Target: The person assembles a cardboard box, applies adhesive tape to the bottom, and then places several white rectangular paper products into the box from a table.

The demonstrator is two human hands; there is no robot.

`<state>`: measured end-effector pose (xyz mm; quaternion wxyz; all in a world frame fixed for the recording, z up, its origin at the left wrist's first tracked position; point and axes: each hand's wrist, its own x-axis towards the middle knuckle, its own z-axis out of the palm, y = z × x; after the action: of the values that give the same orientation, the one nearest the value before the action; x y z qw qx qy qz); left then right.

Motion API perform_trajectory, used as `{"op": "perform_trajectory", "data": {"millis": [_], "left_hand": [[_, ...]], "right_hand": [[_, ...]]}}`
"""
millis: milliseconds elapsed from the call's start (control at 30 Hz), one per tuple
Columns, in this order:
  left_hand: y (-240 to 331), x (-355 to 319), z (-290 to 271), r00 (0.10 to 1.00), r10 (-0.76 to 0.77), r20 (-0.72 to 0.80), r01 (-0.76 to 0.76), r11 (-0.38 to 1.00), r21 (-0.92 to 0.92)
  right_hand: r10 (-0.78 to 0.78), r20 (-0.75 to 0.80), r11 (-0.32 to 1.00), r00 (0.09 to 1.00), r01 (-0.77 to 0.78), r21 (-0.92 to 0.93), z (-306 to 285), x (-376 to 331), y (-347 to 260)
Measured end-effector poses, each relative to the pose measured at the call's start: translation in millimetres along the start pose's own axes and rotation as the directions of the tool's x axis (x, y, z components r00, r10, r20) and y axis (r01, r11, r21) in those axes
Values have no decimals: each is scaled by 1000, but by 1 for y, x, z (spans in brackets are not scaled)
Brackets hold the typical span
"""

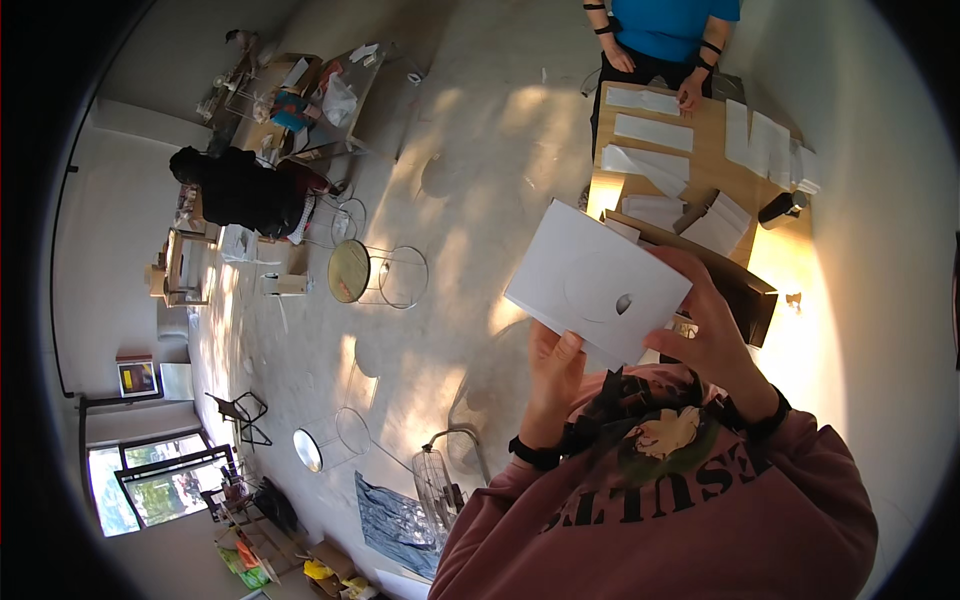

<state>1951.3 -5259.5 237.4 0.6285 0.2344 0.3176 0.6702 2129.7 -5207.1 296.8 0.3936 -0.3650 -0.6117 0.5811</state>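
Head view of a person holding a white card envelope [598, 283] up between both hands, above the chest of a pink sweatshirt [680, 500]. Taking the envelope as landmark and reading from left to right: far to its left, a person in dark clothing [240, 188] bends over a cluttered counter [300, 90]; nearer on the left, a round wire-frame stand [365, 272] rests on the pale floor [470, 150]. Directly below the envelope's lower left edge, the left hand [553, 372] pinches that edge, thumb on the facing side and fingers hidden behind. The envelope is tilted, showing a faint circular outline and a small dark opening near its middle. At its right edge, the right hand [712, 330] clamps the card, fingers curled over the corner. Behind and to the right lies a wooden counter [715, 135] carrying rows of white paper sheets [652, 131], with a dark flat box [745, 290] just behind the envelope and a dark bottle [780, 208] farther right; another person in a blue top [665, 25] stands at the counter's far end. Judged from this pose, the step is done well if both grips stay at the edges, pressure remains light so the card does not crease, and the central opening stays uncovered.
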Motion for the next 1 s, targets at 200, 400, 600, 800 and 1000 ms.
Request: {"op": "perform_trajectory", "data": {"millis": [200,400,600,800,1000], "left_hand": [[-8,10,5,994,-82,70,79,996,45],[-10,19,10,989,-134,64,124,982,144],[-18,26,9,978,-181,105,165,975,152],[-28,34,9,967,-220,126,196,964,180],[-47,47,18,934,-305,185,261,938,227]], "right_hand": [[75,-153,989,985,-54,141,-12,-7,2],[208,-244,954,947,-142,263,-25,-12,5],[331,-353,867,875,-134,481,-45,-26,20],[325,-414,738,850,46,674,-79,-52,24],[340,-537,778,772,89,621,-97,-85,30]]}}
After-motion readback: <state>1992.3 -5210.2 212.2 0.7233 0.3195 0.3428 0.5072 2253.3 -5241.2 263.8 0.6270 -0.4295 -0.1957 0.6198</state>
